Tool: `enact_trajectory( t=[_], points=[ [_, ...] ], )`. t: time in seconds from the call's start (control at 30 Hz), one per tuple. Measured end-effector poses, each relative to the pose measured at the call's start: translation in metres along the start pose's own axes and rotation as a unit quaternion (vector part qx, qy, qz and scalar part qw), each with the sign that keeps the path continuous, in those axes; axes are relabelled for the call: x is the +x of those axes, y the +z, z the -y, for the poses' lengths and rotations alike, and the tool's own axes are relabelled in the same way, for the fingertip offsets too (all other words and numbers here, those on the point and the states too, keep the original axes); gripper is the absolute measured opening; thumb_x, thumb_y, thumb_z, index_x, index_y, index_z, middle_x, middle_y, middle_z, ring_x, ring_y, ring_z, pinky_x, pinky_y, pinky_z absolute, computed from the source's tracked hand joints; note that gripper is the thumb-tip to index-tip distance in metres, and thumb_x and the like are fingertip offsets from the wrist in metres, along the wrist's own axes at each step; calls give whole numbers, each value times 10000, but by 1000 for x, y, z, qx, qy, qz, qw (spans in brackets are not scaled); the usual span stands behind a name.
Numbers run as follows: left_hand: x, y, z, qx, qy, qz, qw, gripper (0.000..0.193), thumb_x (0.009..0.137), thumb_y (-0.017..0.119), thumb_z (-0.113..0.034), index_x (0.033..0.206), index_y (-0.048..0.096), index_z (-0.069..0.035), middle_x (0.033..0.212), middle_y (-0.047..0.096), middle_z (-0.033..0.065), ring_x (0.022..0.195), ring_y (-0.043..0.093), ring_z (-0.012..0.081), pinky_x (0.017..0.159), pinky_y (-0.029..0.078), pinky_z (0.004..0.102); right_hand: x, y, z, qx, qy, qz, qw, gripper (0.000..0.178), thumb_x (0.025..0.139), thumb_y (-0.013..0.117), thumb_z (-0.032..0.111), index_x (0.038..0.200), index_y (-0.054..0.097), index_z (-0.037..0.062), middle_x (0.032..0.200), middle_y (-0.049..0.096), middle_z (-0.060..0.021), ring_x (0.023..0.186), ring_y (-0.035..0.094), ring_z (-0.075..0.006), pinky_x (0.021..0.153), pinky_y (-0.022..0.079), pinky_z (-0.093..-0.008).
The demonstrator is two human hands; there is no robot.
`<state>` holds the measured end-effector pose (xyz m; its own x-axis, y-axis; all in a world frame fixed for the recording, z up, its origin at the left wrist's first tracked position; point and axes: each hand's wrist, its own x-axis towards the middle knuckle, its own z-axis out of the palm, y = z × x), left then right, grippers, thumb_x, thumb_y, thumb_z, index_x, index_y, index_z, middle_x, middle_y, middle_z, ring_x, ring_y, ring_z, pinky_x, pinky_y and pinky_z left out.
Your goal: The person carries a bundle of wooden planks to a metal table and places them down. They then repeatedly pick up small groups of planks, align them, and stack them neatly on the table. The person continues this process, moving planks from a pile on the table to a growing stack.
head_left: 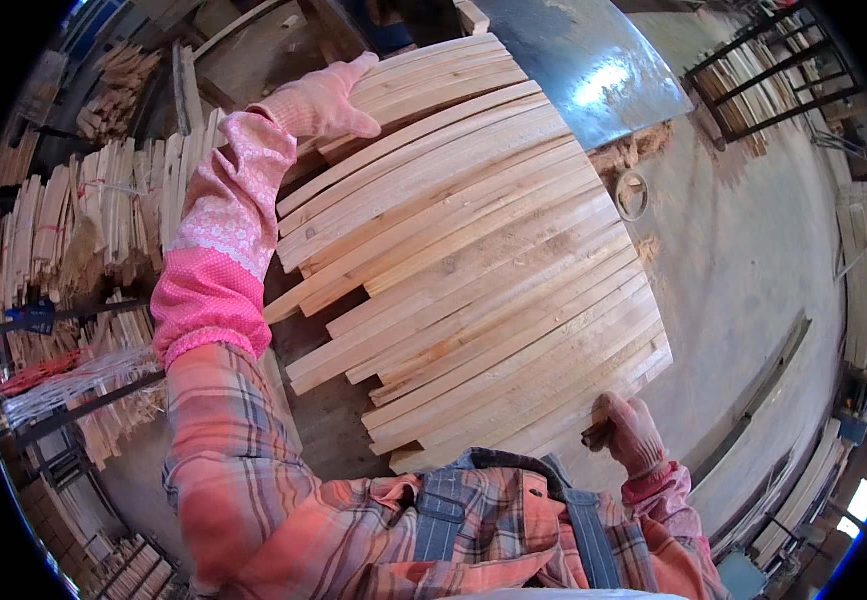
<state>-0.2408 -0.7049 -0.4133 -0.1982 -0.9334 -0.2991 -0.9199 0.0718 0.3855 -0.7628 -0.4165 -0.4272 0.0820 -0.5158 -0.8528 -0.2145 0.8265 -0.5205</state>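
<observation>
Light wooden strips (473,250) lie side by side in a broad layer before me, their left ends uneven and their right ends nearly flush. My left hand (328,100), in a pink knitted glove, reaches to the far strips (433,85) near their left ends. Its thumb and fingers are apart, and it touches the wood. Close to my body, my right hand (631,437), also gloved, is by the near right corner of the layer. Its fingers are curled, with dark fingertips; whatever they may hold is hidden. A narrow gap separates the far strips from the rest.
A shiny metal sheet (583,75) adjoins the layer's far right end. Bundled strips (103,200) stand at the left. A black metal rack (778,75) holds more wood at the far right. A tape-like ring (631,195) and a long bar (768,370) are on the right.
</observation>
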Motion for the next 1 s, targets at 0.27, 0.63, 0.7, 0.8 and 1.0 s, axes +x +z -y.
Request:
enact_trajectory(
  t=[0.27,0.63,0.7,0.8,1.0],
  points=[
    [7,15,-34,114,-69,-36,990,1140,714,839,-291,1639,201,-92,1496,485,243,1362,506,408,1134,430,442,4,-5,-4,-12,12,-9,1000,485,972,592,401,838,701,-52,699,705,-172,570,680,-239,550,535,-327],
    [-117,-7,-191,80,-6,-134,988,1029,643,871,-315,1527,425,-38,1326,602,247,1229,595,414,1033,505,467,10,-5,-9,79,-13,1,997,441,948,632,401,864,686,-29,684,667,-150,532,651,-243,483,507,-325],
    [-159,40,-213,46,65,-135,988,1052,657,853,-341,1524,383,27,1294,600,268,1201,593,435,1043,486,482,14,-8,-18,89,-32,21,995,444,945,638,408,880,686,-28,707,670,-158,546,649,-249,494,503,-333],
    [-198,105,-252,-7,24,-12,1000,1170,656,843,-401,1571,267,44,1285,576,280,1193,577,444,1067,455,494,32,-13,-30,68,-81,45,993,423,934,657,406,871,666,-13,671,606,-103,516,565,-208,477,431,-322],
    [-201,109,-248,-24,108,-16,994,1006,747,821,-484,1515,422,30,1439,533,286,1362,493,449,1145,408,476,26,-13,-23,103,-46,79,990,332,925,649,362,830,614,45,621,479,-1,495,461,-139,466,335,-292]
  ],
)
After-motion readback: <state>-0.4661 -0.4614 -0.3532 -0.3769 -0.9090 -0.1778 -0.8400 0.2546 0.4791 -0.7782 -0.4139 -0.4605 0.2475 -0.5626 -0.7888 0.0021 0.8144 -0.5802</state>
